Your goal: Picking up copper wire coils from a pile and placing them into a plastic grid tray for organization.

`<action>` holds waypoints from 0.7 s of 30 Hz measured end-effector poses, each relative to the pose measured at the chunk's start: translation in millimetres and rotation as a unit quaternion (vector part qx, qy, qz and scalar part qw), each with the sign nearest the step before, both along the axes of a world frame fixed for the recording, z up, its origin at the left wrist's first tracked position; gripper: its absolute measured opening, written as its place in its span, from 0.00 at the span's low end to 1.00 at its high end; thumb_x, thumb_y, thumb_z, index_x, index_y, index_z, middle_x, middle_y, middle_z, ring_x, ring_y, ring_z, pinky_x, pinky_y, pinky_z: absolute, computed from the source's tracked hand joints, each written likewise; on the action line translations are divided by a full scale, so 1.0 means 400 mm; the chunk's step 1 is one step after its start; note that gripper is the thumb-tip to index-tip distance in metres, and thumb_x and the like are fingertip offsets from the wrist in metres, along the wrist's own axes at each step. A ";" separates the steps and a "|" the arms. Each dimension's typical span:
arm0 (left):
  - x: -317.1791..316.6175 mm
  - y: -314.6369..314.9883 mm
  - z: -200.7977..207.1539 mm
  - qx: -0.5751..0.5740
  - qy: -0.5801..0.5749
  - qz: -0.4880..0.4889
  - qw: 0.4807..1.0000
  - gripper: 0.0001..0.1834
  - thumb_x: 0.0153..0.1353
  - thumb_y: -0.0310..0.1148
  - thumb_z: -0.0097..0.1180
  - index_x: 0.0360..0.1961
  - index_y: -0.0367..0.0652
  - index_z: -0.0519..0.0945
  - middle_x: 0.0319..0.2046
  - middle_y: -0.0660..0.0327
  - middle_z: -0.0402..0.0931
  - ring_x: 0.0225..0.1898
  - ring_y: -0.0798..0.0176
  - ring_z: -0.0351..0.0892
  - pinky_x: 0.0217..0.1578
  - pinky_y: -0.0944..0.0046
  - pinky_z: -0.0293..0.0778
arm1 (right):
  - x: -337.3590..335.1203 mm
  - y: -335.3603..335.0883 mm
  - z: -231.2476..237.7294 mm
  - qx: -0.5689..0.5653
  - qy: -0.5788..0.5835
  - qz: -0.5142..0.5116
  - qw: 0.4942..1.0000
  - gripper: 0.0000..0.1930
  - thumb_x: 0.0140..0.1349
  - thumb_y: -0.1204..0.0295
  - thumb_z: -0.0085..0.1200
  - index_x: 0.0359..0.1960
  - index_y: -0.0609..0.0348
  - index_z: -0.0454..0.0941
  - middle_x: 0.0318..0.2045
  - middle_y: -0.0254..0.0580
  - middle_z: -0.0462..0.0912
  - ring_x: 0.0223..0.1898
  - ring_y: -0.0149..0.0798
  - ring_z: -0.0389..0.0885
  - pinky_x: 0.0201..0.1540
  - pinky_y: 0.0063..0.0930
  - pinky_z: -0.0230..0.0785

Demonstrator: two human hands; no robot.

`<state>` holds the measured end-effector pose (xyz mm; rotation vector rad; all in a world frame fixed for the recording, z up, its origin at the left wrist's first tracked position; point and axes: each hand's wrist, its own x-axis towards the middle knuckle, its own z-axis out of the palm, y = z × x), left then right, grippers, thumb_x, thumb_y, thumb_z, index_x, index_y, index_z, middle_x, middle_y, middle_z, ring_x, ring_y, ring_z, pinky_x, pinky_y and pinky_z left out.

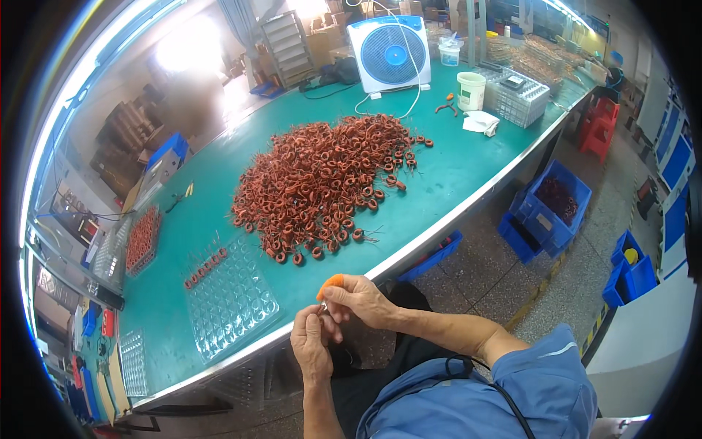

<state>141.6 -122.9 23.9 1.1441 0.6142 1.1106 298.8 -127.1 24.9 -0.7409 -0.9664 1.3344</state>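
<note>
Though mostly hidden by fingers, grasped by both hands at the near metal edge of a long green-topped table (439, 168): one small reddish-brown piece (322, 309). Cannot tell its pointing direction or its long axis, with so little of its surface exposed. Pinched from below by the fingertips of the left hand (311, 342), aimed upward; pinched too, from the right side, by the right hand (364, 301), with one orange cover (333, 282) on a finger.

In the leftmost row of one square, clear plastic tray with round pockets (238, 304), count about seven copper-brown wound rings (207, 269). See that row slanting from lower left to upper right, with thin wire leads pointing toward the far side.

Behind, find one broad heap of copper-brown rings (322, 194), too many to count, facing every way. Farther left, see one clear tray packed with rings (142, 240). Across the tabletop, count also one blue-and-white box fan (395, 55), one pair of orange-handled pliers (447, 109), one yellow-handled hand tool (190, 190), one crumpled white sheet (481, 123) and, just behind that sheet, one pale plastic bucket (470, 94).
</note>
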 end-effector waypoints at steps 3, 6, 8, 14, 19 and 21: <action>0.000 0.000 0.010 0.003 0.001 0.026 1.000 0.13 0.73 0.38 0.43 0.48 0.39 0.70 0.24 0.62 0.69 0.23 0.68 0.70 0.23 0.71 0.70 | 0.004 -0.002 -0.013 -0.042 0.001 -0.048 0.998 0.15 0.70 0.61 0.51 0.45 0.61 0.76 0.26 0.32 0.77 0.24 0.22 0.75 0.26 0.14 0.66; 0.002 0.015 0.021 0.078 0.068 0.075 0.992 0.09 0.73 0.35 0.44 0.45 0.40 0.69 0.23 0.63 0.68 0.24 0.69 0.69 0.25 0.71 0.68 | 0.010 -0.025 -0.009 -0.060 -0.082 -0.045 0.994 0.15 0.69 0.60 0.53 0.43 0.62 0.77 0.25 0.33 0.78 0.23 0.23 0.75 0.25 0.15 0.66; 0.000 0.020 0.039 0.203 0.290 0.094 0.930 0.08 0.72 0.33 0.45 0.44 0.39 0.70 0.23 0.63 0.70 0.24 0.68 0.70 0.26 0.69 0.68 | -0.005 -0.022 -0.006 -0.028 -0.059 0.000 0.998 0.14 0.68 0.61 0.53 0.40 0.61 0.78 0.23 0.32 0.78 0.23 0.23 0.75 0.24 0.15 0.66; -0.032 0.041 0.118 0.319 0.416 0.002 0.852 0.12 0.66 0.31 0.54 0.46 0.36 0.70 0.30 0.49 0.76 0.31 0.49 0.78 0.33 0.56 0.72 | 0.031 0.002 -0.005 -0.081 0.029 0.084 0.993 0.13 0.67 0.62 0.55 0.33 0.60 0.79 0.19 0.30 0.76 0.18 0.22 0.73 0.21 0.13 0.64; -0.046 0.049 0.142 0.328 0.475 -0.140 0.804 0.15 0.61 0.30 0.58 0.44 0.36 0.70 0.34 0.48 0.74 0.36 0.47 0.77 0.36 0.55 0.72 | 0.071 -0.004 -0.009 -0.134 -0.065 0.166 0.975 0.14 0.65 0.58 0.57 0.33 0.58 0.79 0.20 0.27 0.76 0.18 0.21 0.73 0.20 0.13 0.62; -0.042 0.046 0.136 0.368 0.501 -0.144 0.770 0.14 0.59 0.30 0.60 0.42 0.36 0.70 0.33 0.49 0.73 0.35 0.46 0.76 0.37 0.54 0.72 | 0.064 -0.005 -0.014 -0.125 -0.147 0.127 0.973 0.16 0.62 0.59 0.58 0.34 0.62 0.80 0.21 0.34 0.80 0.19 0.26 0.76 0.23 0.19 0.66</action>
